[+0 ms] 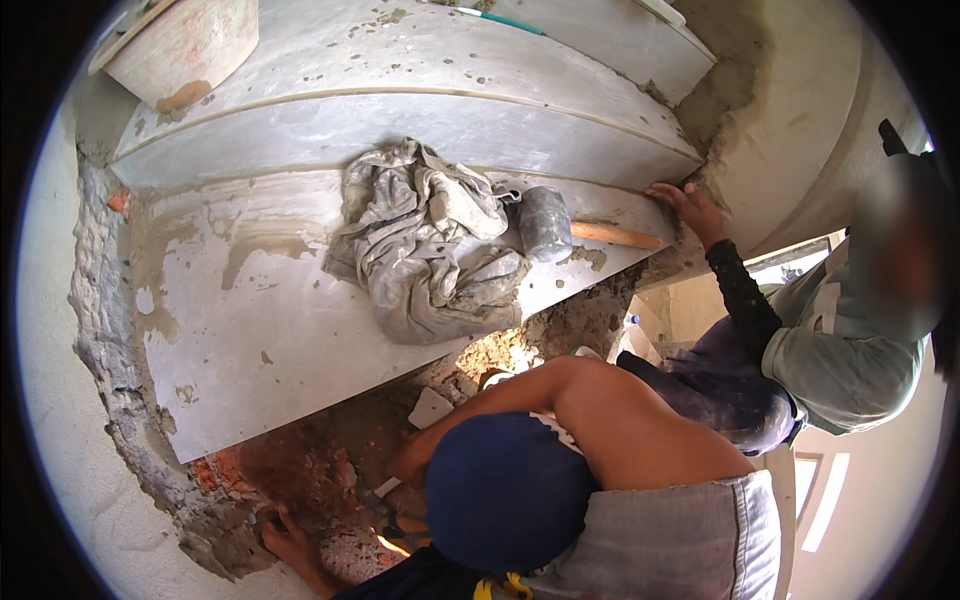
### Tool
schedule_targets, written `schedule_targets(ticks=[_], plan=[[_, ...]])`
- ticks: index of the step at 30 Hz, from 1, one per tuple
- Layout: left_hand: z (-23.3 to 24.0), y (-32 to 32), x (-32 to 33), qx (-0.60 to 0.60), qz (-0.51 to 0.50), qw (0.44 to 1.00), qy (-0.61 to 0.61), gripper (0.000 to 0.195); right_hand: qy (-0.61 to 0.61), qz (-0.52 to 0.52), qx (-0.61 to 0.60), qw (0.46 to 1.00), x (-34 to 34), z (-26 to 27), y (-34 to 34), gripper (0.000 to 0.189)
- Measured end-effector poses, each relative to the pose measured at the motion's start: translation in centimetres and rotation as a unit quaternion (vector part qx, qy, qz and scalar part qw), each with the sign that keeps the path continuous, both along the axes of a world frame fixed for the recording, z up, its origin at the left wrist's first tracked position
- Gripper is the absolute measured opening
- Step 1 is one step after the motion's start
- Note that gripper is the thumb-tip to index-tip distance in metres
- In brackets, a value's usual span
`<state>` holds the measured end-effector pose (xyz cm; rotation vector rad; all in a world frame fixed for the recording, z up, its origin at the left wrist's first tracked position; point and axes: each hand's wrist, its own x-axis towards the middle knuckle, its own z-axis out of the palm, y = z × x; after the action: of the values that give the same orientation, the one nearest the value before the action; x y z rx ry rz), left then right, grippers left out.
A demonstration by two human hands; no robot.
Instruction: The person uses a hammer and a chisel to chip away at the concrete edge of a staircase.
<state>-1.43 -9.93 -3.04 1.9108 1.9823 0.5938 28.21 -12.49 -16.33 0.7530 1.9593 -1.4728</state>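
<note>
Neither of my hands is in view. Before me lies a pale stone slab stair tread [247, 360] with wet mortar smears. A crumpled, mortar-stained grey cloth [427, 255] rests on it, beside a mallet with a dark head [546, 225] and wooden handle. Below the slab's edge, a co-worker in a blue cap [502, 491] bends over rough mortar and broken red brick [277, 469]. One bare arm reaches down there, its hand partly hidden by the cap. Another bare hand [289, 540], seemingly the same co-worker's, is at the rubble by the wall.
A second co-worker in a grey-green shirt [840, 360] sits at the right, one hand [697, 210] at the tread's corner. A mortar-stained tub [187, 52] stands upper left. A green pen-like tool [502, 22] lies on a higher step. A chipped wall edge [112, 345] runs down the left.
</note>
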Motion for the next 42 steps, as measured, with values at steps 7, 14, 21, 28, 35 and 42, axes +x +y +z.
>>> schedule_targets(ticks=[7,14,21,28,35,42], plan=[[0.5,-1.8,-1.5,0.011,0.038,0.998,-0.055,0.031,-0.003,-0.005,0.007,1.000,0.7,1.3,0.9,0.040],[4.2,2.0,0.4,0.080,0.108,0.981,-0.140,0.010,0.041,-0.074,0.008,0.996,2.8,6.8,0.7,0.045],[6.3,2.5,1.5,0.096,0.182,0.961,-0.182,0.012,0.090,-0.055,-0.017,0.994,3.8,9.1,2.3,0.043],[4.4,4.5,1.1,0.114,0.210,0.941,-0.240,0.012,0.030,-0.026,0.631,0.775,28.2,26.3,14.9,0.022],[2.0,7.7,1.1,0.232,0.092,0.933,-0.258,0.013,0.270,-0.258,0.170,0.912,4.3,25.1,8.7,0.036],[1.8,9.2,3.0,0.214,0.058,0.943,-0.250,0.005,0.325,-0.282,0.367,0.825,1.3,36.2,11.6,0.022]])
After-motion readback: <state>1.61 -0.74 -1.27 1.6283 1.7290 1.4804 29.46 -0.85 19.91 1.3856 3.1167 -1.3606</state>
